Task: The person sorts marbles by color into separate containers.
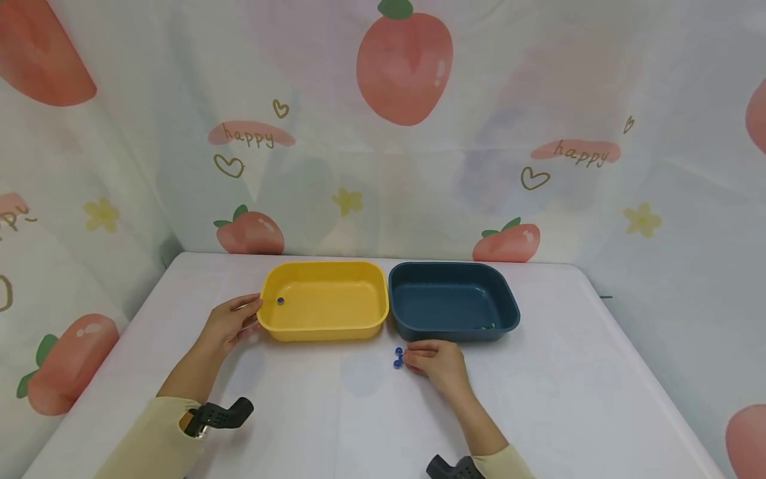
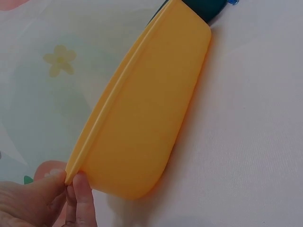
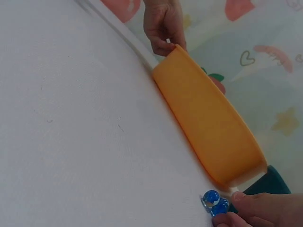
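Note:
My left hand (image 1: 230,322) pinches the left rim of a yellow plastic bin (image 1: 323,334), thumb on one side and fingers on the other in the left wrist view. Inside the bin, near its left end, lies one blue marble (image 1: 280,301). In front of the two bins my right hand (image 1: 439,364) is down at the table, its thumb and fingertip about a blue glass marble (image 3: 220,206). Close beside that one sits another clear-and-blue marble (image 3: 211,197). The head view shows a small cluster of blue marbles (image 1: 397,364) at these fingertips.
Against the yellow bin's right end stands a dark teal bin (image 1: 455,336) with small green pieces (image 1: 493,326) in its front right corner. Both bins stand toward the back of a white-covered table (image 1: 335,412). A fruit-printed curtain (image 1: 383,186) hangs behind.

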The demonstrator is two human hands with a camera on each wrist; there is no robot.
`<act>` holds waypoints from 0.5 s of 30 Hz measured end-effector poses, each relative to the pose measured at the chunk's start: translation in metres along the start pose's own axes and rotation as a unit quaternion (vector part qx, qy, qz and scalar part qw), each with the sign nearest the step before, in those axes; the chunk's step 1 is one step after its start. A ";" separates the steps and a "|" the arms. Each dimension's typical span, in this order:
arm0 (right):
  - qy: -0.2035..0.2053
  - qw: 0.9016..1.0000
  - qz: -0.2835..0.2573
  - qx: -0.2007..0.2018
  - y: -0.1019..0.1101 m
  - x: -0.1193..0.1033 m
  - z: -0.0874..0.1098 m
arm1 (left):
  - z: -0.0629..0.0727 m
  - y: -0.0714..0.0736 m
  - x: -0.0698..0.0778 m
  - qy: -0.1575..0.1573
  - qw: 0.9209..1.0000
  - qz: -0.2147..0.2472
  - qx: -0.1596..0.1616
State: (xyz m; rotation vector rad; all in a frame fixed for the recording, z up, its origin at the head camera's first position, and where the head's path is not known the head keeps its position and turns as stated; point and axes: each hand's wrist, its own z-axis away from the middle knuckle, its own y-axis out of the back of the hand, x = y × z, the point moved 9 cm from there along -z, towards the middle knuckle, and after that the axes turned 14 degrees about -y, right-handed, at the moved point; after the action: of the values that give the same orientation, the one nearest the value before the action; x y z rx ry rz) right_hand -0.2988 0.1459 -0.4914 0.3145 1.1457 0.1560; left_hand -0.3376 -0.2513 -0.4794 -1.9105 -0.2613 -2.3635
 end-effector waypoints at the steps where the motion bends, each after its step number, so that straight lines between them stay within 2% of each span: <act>1: 0.000 1.000 0.002 -0.001 -0.001 0.000 0.000 | 0.000 0.000 0.000 0.000 1.000 0.003 -0.001; 7: 0.007 1.000 0.030 0.008 -0.003 -0.001 0.000 | 0.000 -0.001 0.000 -0.003 1.000 0.012 -0.003; 15: 0.007 0.999 0.045 0.022 -0.004 0.000 -0.002 | 0.001 0.001 0.001 -0.001 1.000 -0.002 0.000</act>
State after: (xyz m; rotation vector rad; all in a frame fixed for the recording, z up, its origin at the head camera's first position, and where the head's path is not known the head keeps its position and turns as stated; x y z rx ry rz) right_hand -0.3004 0.1421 -0.4932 0.4038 1.1505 0.2129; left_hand -0.3370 -0.2520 -0.4784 -1.9142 -0.2655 -2.3641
